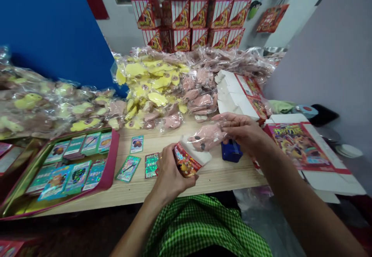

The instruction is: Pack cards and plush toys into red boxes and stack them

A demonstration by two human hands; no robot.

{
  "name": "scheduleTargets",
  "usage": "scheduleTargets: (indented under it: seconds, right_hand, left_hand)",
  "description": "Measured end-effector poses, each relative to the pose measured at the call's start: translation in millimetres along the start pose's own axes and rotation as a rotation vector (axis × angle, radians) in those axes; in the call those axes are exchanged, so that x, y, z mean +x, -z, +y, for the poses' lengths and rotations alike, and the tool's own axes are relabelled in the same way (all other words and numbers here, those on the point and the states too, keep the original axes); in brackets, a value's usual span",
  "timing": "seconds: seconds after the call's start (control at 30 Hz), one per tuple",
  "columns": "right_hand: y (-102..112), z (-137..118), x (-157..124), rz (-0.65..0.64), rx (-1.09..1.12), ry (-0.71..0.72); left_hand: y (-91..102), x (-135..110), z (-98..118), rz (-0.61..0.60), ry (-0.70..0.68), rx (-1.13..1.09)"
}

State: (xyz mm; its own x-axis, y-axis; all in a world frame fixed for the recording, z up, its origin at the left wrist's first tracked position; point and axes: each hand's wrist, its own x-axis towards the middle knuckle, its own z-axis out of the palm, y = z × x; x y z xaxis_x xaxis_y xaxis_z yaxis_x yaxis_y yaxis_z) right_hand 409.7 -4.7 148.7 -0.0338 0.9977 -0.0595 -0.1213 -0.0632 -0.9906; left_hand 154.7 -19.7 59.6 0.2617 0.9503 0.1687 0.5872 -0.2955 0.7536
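My left hand (170, 173) is closed around a small red printed box (187, 162) with its white flap open, held just above the wooden table (232, 175). My right hand (242, 131) pinches a pink toy in a clear plastic bag (207, 137) right at the box's open end. Three shiny cards (136, 144) lie on the table to the left of the box. A blue object (231, 151) sits under my right hand.
A pink tray (112, 160) with several card stacks sits at the left. Heaps of bagged yellow toys (151, 81) and pink toys (200, 98) fill the table's back. Flat unfolded boxes (302, 144) lie at the right. Red cartons (200, 13) are stacked behind.
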Motion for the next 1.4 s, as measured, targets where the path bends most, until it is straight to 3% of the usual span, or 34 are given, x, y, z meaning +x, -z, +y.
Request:
scheduleTargets:
  seconds: [0.1,0.2,0.3,0.4,0.47,0.63,0.8,0.93,1.0,1.07,1.17,1.23,1.27,1.4]
  right_hand:
    - [2.2,-7.9,-5.6,0.015,-0.179,0.047]
    - [-2.9,-16.2,-9.6,-0.110,-0.439,0.106]
    - [-20.7,-16.9,-15.5,-0.198,-0.788,0.294]
    - [-43.2,-15.3,-27.7,-0.049,-1.073,0.567]
    - [-54.8,-18.2,-39.4,0.019,-1.161,0.649]
    - [-65.8,-27.9,-53.5,-0.148,-1.345,0.576]
    - [-71.9,-11.9,-41.4,0.024,-1.497,0.687]
    - [-77.1,-2.9,-51.0,-0.240,-1.511,0.644]
    - [-75.3,-3.6,-55.6,-0.301,-1.532,0.619]
    - [-71.9,-5.2,-52.6,-0.258,-1.574,0.646]
    - [-74.8,-2.1,-34.2,-0.072,-1.654,0.720]
    - [-88.7,7.8,-19.7,-0.043,-1.656,0.716]
    - [-99.5,15.6,-13.7,-0.096,-1.637,0.688]
    - [-154.1,65.8,0.0,-0.460,-1.555,0.505]
  left_hand:
    - [1.6,-4.8,-3.4,0.052,-0.061,0.066]
    - [-5.1,-13.5,-0.5,0.174,-0.181,0.174]
    - [-13.2,-20.3,7.4,0.248,-0.268,0.184]
    - [-15.8,-23.1,12.5,0.263,-0.270,0.092]
    - [-15.4,-23.6,12.9,0.266,-0.239,0.021]
    - [-19.2,-27.5,15.4,0.309,-0.230,-0.053]
    - [-22.7,-36.2,24.4,0.286,-0.246,-0.037]
    - [-22.9,-34.3,22.8,0.324,-0.180,-0.072]
    - [-28.2,-31.5,22.5,0.330,-0.105,-0.051]
    - [-36.6,-28.1,22.9,0.296,-0.021,-0.036]
    - [-41.5,-20.0,14.7,0.176,0.063,-0.047]
    - [-29.4,-13.5,-2.9,0.152,0.048,0.003]
    - [-17.8,-10.7,-15.2,0.159,0.050,0.090]
    - [43.5,-8.2,-69.8,0.149,0.256,0.571]
